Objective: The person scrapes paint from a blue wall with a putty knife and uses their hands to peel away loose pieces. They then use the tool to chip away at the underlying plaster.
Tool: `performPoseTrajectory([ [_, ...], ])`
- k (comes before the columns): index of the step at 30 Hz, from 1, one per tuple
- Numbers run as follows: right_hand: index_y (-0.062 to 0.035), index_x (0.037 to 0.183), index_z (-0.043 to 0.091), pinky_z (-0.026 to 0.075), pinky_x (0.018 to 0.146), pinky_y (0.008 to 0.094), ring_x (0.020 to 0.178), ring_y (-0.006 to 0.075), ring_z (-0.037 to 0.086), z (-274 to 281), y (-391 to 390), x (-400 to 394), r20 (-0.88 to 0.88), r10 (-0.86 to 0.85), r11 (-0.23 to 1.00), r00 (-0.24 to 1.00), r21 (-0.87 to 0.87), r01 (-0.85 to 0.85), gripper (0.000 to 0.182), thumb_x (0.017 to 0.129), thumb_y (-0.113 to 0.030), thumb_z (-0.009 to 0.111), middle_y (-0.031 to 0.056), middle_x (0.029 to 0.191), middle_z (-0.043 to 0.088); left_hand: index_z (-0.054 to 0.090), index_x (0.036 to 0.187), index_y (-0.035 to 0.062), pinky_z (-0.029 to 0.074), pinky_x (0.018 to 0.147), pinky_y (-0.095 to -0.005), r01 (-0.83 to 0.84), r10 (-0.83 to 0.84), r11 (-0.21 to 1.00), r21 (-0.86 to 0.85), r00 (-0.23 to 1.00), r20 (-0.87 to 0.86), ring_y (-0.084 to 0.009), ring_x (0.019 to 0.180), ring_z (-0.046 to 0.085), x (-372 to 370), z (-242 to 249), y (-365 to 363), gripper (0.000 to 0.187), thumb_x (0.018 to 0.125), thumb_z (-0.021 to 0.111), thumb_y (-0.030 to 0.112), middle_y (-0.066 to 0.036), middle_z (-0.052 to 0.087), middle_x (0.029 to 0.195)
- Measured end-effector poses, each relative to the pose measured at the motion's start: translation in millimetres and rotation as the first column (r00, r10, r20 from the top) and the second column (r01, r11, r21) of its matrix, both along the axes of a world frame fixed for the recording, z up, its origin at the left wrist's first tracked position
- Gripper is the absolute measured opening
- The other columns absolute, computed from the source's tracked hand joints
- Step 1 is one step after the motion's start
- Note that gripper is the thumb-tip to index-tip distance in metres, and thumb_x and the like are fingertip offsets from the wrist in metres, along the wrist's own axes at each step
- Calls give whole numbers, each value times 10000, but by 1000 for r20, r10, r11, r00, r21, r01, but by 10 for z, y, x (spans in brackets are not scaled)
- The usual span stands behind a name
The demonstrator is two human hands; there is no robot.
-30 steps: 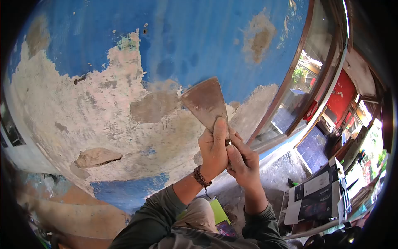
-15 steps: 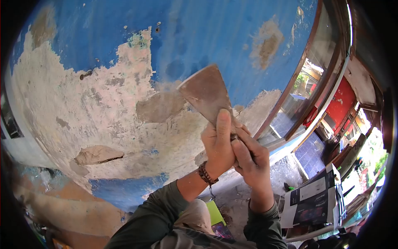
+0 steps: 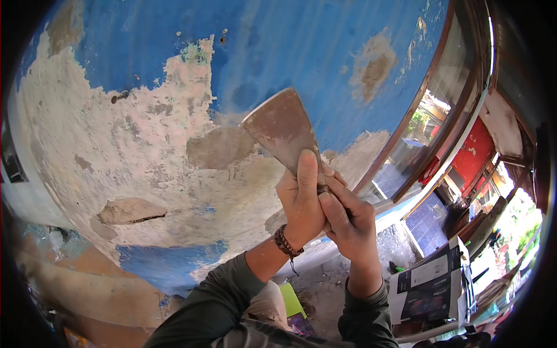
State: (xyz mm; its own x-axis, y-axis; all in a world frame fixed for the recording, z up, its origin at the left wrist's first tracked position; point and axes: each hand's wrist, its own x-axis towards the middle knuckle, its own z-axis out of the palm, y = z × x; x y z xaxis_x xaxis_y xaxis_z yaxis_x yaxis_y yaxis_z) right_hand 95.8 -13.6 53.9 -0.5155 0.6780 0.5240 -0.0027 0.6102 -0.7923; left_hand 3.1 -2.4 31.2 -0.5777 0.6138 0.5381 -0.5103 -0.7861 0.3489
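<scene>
A wide rusty metal scraper [image 3: 281,127] rests its blade edge against a blue painted wall [image 3: 290,40] where paint has peeled to bare pinkish plaster [image 3: 116,151]. My left hand [image 3: 299,203], with a beaded bracelet at the wrist, grips the scraper with the forefinger stretched up along the blade. Just to its right, my right hand [image 3: 348,223] wraps the handle, which is hidden inside both fists. Both sleeves are dark green.
A brown window frame [image 3: 418,110] with glass runs along the right of the wall. Below right lies a black-and-white cardboard box [image 3: 429,284] on the dusty floor. A green object [image 3: 288,298] sits by my knee. A cracked plaster patch [image 3: 127,210] shows at lower left.
Both hands pushed the scraper up and slightly left along the wall over the last second; the blade edge now sits higher on the blue paint.
</scene>
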Motion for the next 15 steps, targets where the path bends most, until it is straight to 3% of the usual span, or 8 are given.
performPoseTrajectory([
  [2, 47, 1211, 535, 373, 517, 177, 612, 24, 449, 9, 21, 11, 32, -11, 995, 999, 100, 8, 328, 925, -113, 543, -9, 710, 549, 495, 823, 31, 489, 510, -295, 22, -22, 999, 27, 1000, -17, -191, 586, 608, -6, 14, -28, 381, 956, 453, 385, -90, 571, 673],
  [5, 51, 1209, 537, 407, 557, 187, 664, 37, 480, 19, -18, 85, 51, -11, 998, 999, -62, 14, 324, 925, -106, 540, 14, 765, 584, 498, 826, 31, 489, 508, -298, -60, 60, 998, -20, 998, 31, -200, 581, 607, 97, -67, 83, 366, 953, 466, 373, -88, 575, 681],
  [7, 41, 1221, 534, 429, 585, 196, 689, 50, 497, 20, 2, 38, 28, -1, 999, 1000, -49, 2, 330, 924, -101, 541, 32, 805, 605, 499, 835, 29, 491, 507, -302, -46, 46, 999, -16, 998, 39, -204, 581, 607, 36, -24, 59, 362, 952, 471, 371, -82, 576, 686],
  [9, 53, 1212, 533, 433, 592, 199, 694, 55, 502, 49, 39, 21, 86, -6, 991, 996, 134, -5, 329, 918, -95, 548, 31, 818, 613, 501, 847, 28, 493, 511, -308, -2, 0, 998, 69, 1000, 17, -203, 583, 608, -2, 18, 8, 362, 952, 469, 373, -94, 582, 698],
  [13, 49, 1169, 561, 428, 590, 199, 692, 46, 491, 0, -3, 32, 2, -22, 999, 1000, -41, 22, 294, 908, -86, 562, 37, 794, 613, 507, 829, 35, 486, 515, -298, -14, 14, 1000, -8, 999, 41, -191, 580, 604, 57, 18, 18, 390, 958, 439, 396, -114, 590, 675],
  [15, 62, 1211, 525, 299, 438, 170, 541, 11, 408, -26, 28, -33, 15, 9, 996, 1000, 84, -11, 320, 932, -91, 502, 23, 934, 579, 508, 819, 37, 478, 518, -290, -40, 40, 999, -32, 999, -17, -183, 580, 599, -20, 30, -19, 409, 961, 420, 411, -125, 594, 669],
])
